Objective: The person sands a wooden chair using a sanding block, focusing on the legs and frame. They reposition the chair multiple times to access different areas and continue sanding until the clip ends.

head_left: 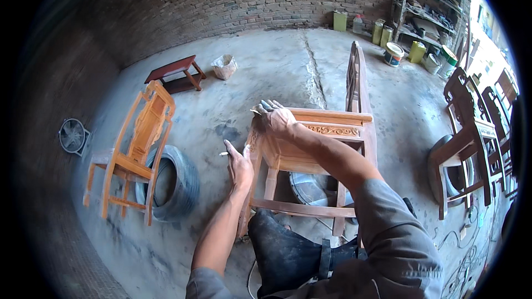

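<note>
Head view. The unfinished wooden chair (pixel 327 138) lies tipped on the concrete floor (pixel 266 72), directly in front of the person; pale orange-brown timber, a carved band along one rail, legs and stretchers toward the viewer. Its lower frame is partly hidden behind the right forearm and the dark trouser knee (pixel 288 254). The right hand (pixel 277 119) rests on the chair's upper left corner, fingers spread flat, pressing a small sheet; whether that is abrasive paper cannot be made out. The left hand (pixel 239 166) touches the chair's left leg, loosely open, a cigarette (pixel 224 154) between its fingers. Left of the chair, well apart, a second chair (pixel 136 149) leans against a tyre (pixel 172 182).
</note>
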`<action>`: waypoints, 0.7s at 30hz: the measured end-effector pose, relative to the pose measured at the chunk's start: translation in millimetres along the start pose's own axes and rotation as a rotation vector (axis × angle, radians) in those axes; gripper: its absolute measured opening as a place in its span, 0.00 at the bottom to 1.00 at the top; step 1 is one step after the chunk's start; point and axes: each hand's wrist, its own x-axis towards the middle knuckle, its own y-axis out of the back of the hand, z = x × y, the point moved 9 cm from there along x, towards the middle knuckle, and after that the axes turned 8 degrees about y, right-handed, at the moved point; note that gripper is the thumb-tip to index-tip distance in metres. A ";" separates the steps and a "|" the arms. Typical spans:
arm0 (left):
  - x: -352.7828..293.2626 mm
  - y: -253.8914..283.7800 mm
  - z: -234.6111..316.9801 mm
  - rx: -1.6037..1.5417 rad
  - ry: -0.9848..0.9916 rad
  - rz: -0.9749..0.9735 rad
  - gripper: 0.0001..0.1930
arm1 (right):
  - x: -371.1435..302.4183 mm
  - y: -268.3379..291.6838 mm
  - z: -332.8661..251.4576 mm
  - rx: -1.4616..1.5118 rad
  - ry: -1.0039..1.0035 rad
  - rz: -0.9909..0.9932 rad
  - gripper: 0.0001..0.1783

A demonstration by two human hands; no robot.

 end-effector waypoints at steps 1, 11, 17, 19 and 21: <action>-0.8 -0.4 3.5 0.009 0.005 0.010 0.39 | -5.2 -1.1 6.7 0.034 0.014 0.038 0.35; -1.6 0.2 10.6 0.013 0.018 -0.030 0.39 | 2.1 -7.7 3.8 -0.011 0.075 0.067 0.30; -1.2 24.6 -20.3 0.018 -0.014 0.059 0.40 | -198.6 65.0 89.5 -0.083 0.133 -0.165 0.34; 2.3 4.3 -11.5 -0.010 -0.113 0.070 0.39 | -266.5 72.0 146.2 -0.189 -0.049 -0.067 0.37; 5.4 0.0 -11.8 -0.056 -0.004 -0.008 0.39 | -269.3 74.7 142.5 -0.170 -0.038 -0.040 0.35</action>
